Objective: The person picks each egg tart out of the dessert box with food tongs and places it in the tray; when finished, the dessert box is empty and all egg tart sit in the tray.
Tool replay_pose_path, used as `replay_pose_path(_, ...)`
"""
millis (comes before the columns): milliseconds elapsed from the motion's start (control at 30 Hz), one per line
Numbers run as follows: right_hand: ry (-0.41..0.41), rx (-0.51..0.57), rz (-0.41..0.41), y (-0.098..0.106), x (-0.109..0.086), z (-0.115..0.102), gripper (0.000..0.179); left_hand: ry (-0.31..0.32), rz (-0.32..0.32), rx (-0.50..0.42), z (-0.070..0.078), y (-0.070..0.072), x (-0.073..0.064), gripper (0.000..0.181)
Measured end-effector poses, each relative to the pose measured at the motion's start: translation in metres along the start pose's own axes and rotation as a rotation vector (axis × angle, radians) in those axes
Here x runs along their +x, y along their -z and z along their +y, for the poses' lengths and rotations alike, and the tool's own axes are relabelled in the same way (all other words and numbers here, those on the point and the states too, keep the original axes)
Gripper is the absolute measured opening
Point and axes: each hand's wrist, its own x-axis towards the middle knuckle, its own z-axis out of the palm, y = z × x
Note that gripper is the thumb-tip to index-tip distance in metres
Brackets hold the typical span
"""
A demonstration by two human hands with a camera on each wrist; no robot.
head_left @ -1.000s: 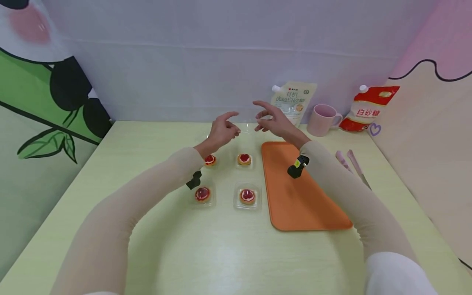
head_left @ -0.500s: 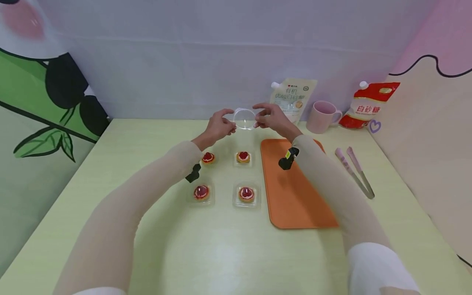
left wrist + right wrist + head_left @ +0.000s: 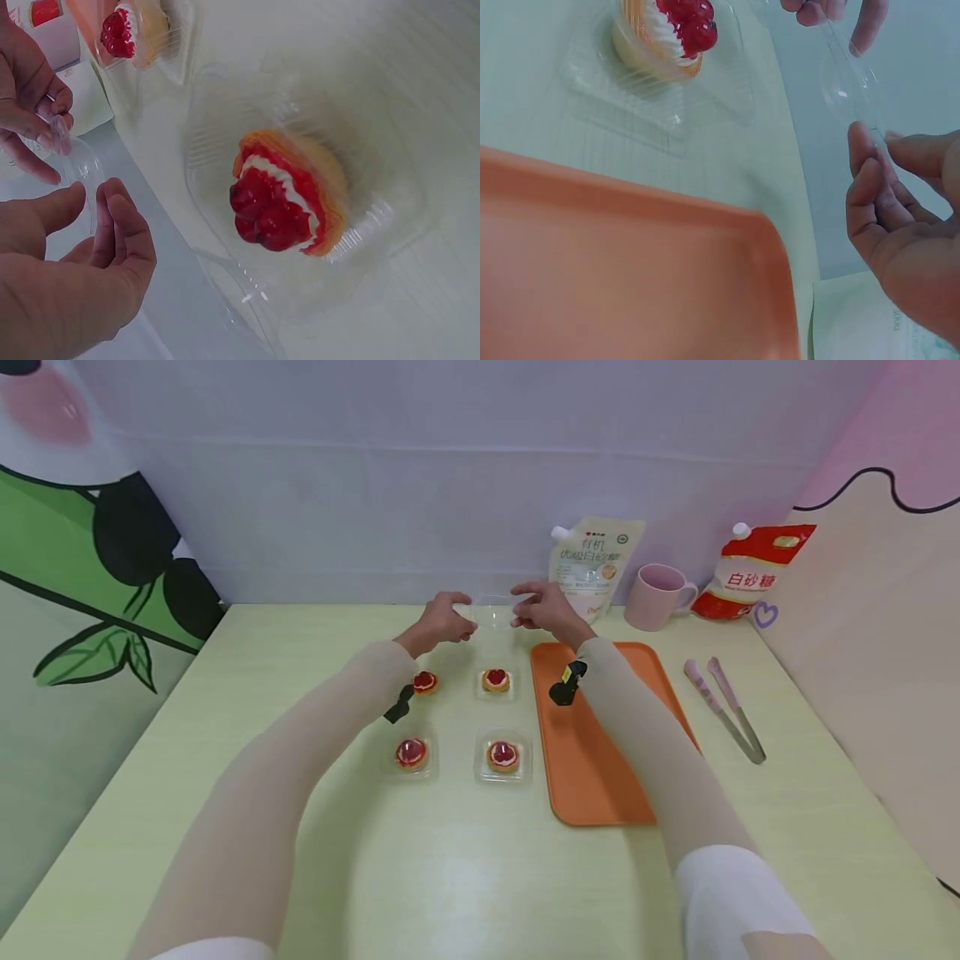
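Between both hands, beyond the far pair of tarts, is a clear plastic lid (image 3: pixel 493 612) with a domed middle. My left hand (image 3: pixel 444 620) pinches its left edge; in the left wrist view thumb and fingers meet at the lid (image 3: pixel 84 165). On the opposite edge, my right hand (image 3: pixel 551 608) pinches it, thumb against fingers in the right wrist view. Directly below stands a cherry-topped tart (image 3: pixel 496 680) in a clear plastic box. Another tart (image 3: pixel 425 682) sits beside my left wrist, its box partly hidden. Closer in are a left tart (image 3: pixel 411 753) and a right tart (image 3: pixel 502 757), also boxed.
An orange tray (image 3: pixel 592 785) lies under my right forearm. Tongs (image 3: pixel 723 710) rest to its right. Along the back wall stand a pale pouch (image 3: pixel 596 564), a pink mug (image 3: pixel 654 602) and a red-and-white sugar bag (image 3: pixel 750 575).
The lid, hard to make out at first, faced me as a round outline half a second ago and now appears flatter. My right hand has shifted slightly left.
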Motion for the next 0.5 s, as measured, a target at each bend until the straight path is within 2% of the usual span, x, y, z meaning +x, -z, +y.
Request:
replay_pose_path(267, -0.06, -0.039, -0.026, 0.002, 0.003, 0.008, 0.045, 0.036, 0.013, 0.061, -0.003, -0.016, 0.007, 0.065)
replay_pose_path(400, -0.055, -0.087, -0.016, 0.001, 0.006, 0.014, 0.044, 0.05, 0.01, 0.094, -0.003, -0.02, 0.012, 0.066)
replay_pose_path(500, -0.057, -0.131, -0.02, -0.002, 0.01, 0.019, 0.043, 0.087, -0.004, 0.129, -0.006, -0.022, 0.017, 0.065)
